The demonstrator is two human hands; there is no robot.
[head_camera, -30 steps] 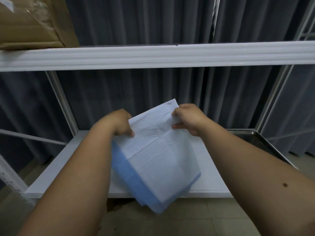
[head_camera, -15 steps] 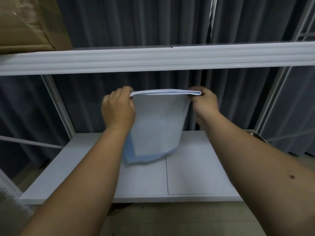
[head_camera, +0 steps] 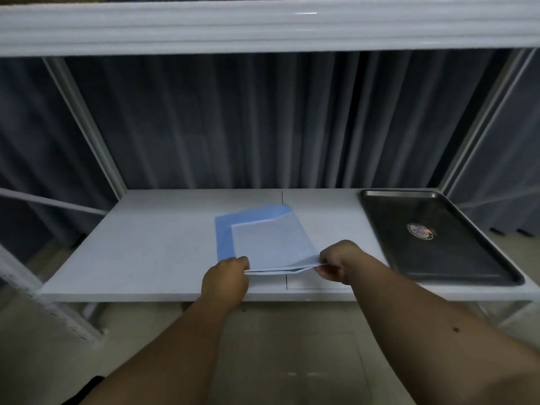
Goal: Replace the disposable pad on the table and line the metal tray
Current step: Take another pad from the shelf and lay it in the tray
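A folded disposable pad (head_camera: 270, 244), white on top with a blue backing showing along its left and far edges, lies on the white table (head_camera: 152, 247) near the middle. My left hand (head_camera: 226, 277) pinches its near left corner and my right hand (head_camera: 339, 263) pinches its near right corner, with the near edge lifted slightly off the surface. The metal tray (head_camera: 455, 270) sits bare at the table's right end, a round sticker in its middle, apart from the pad.
A white upper shelf (head_camera: 263, 27) runs across the top of the view. White frame posts (head_camera: 87, 124) stand at the table's back corners before a dark curtain (head_camera: 263, 121). Tiled floor (head_camera: 277, 346) lies below the table's front edge.
Both hands have brought the pad down from chest height in front of the curtain onto the table. The view has tilted down, and the tray has come into sight.
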